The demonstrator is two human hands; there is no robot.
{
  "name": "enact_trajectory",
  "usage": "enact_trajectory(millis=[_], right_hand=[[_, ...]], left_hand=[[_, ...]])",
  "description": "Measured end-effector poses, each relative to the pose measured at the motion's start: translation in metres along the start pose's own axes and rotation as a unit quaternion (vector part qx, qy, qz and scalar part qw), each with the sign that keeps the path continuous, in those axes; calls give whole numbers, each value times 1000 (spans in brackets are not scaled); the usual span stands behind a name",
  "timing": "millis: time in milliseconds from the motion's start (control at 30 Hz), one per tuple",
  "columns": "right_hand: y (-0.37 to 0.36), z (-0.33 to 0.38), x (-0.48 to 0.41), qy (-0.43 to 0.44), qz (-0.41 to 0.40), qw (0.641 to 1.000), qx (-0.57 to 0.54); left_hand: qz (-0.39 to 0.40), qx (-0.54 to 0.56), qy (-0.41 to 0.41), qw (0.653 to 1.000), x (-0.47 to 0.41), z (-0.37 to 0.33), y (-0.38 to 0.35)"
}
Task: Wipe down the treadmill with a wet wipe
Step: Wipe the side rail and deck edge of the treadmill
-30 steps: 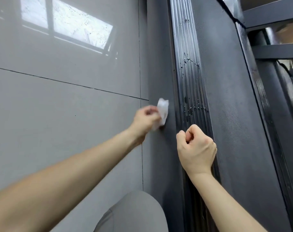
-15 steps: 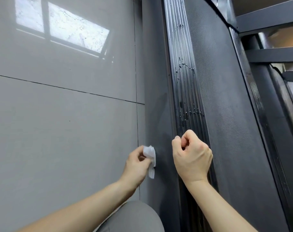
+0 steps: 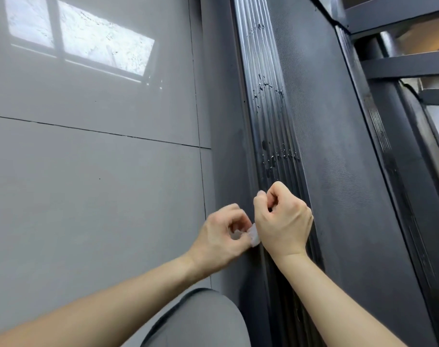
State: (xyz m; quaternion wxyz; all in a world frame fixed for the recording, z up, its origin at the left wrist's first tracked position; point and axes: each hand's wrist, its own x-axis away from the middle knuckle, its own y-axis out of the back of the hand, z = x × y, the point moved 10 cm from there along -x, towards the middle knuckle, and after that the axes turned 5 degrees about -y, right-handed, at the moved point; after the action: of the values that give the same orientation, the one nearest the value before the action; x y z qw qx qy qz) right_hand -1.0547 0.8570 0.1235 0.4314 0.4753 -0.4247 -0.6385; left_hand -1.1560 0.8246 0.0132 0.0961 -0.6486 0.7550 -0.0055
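Treadmill [image 3: 338,171], dark deck seen lengthwise beside the grey tiled floor [image 3: 88,196]; its ribbed side rail [image 3: 268,108] carries wet droplets. Right hand [image 3: 283,221] — fingers curled into a fist, holding nothing visible — hovers over the rail. Left hand [image 3: 221,236] pinches the crumpled wet wipe [image 3: 253,236], pressed at the rail's outer edge. Step in hand: wiping the side rail; the next stroke probably calls for pressure along the ribs.

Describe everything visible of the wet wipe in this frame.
The wet wipe is a small, white, crumpled wad, thin and slightly translucent. The left hand pinches it in curled fingers, low against the treadmill's dark side rail. Most of it is hidden inside the grip, and the right hand borders it closely.
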Motion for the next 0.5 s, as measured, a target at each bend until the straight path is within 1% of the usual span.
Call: enact_trajectory(millis=[33, 100, 133, 200, 233, 267, 333, 433, 500], right_hand=[[1, 0, 0, 2, -3, 1000, 0], [4, 0, 0, 4, -10, 1000, 6], [4, 1, 0, 6, -12, 1000, 7], [3, 3, 2, 6, -13, 1000, 2], [3, 4, 2, 5, -15, 1000, 1], [3, 3, 3, 5, -19, 1000, 0], [4, 4, 3, 7, -26, 1000, -2], [6, 5, 3, 21, -36, 999, 6], [6, 3, 0, 18, -38, 999, -1]], left_hand=[[11, -17, -16, 1000, -3, -5, -1], [-13, -36, -51, 998, -34, -15, 8], [-47, -30, -45, 997, -58, -15, 19], [-129, -2, 3, 992, -112, -5, 54], [-160, -7, 20, 987, -133, 0, 70], [-169, -19, 26, 985, -143, 3, 78], [-150, -40, 7, 988, -133, -3, 70], [-112, -42, -36, 992, -62, -12, 35], [-57, -52, -93, 993, -15, -23, 11]])
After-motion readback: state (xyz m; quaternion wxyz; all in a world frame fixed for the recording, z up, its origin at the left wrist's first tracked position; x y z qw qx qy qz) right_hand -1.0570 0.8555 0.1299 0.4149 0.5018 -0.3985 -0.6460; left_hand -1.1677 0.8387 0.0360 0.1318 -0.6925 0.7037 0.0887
